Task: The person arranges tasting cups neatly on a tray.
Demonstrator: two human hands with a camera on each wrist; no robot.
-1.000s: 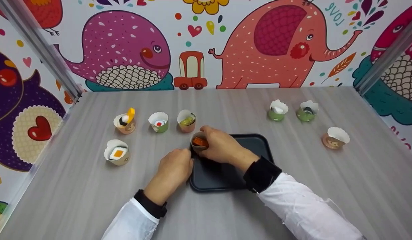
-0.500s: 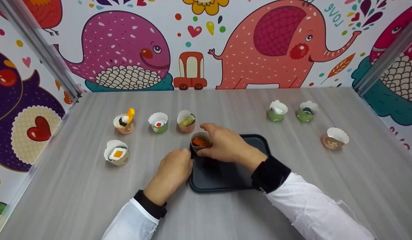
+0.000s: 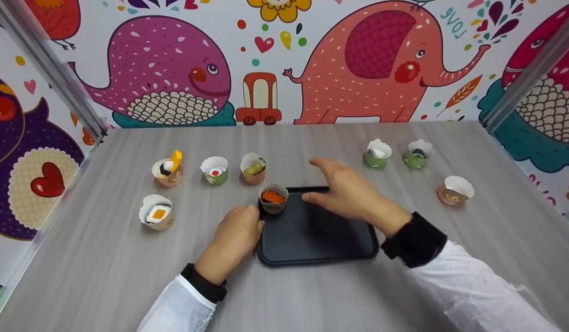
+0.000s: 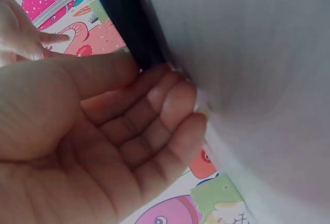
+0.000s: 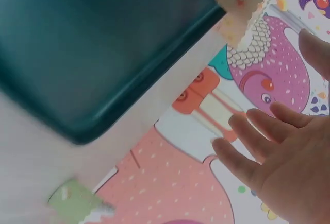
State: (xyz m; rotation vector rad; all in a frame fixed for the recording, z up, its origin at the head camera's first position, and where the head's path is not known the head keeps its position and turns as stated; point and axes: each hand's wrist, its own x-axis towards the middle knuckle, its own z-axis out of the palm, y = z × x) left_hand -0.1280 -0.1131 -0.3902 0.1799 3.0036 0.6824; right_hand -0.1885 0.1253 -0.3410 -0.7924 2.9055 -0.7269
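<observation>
Right hand (image 3: 349, 190) just beside orange-filled cup (image 3: 273, 201)

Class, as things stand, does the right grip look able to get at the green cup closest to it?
Probably yes. The right grip holds nothing, and only bare table shows between it and that green cup, whose top is uncovered. The tray lies off that path.

Bright, diffuse light fills the head view evenly, with a soft shadow on the dark tray (image 3: 312, 246) beneath the right fingers (image 3: 325, 166), whereas both wrist views appear hazier and softer, the counter (image 4: 268, 80) beside the left fingers (image 4: 178, 103) pale and blurred in the left one.
</observation>
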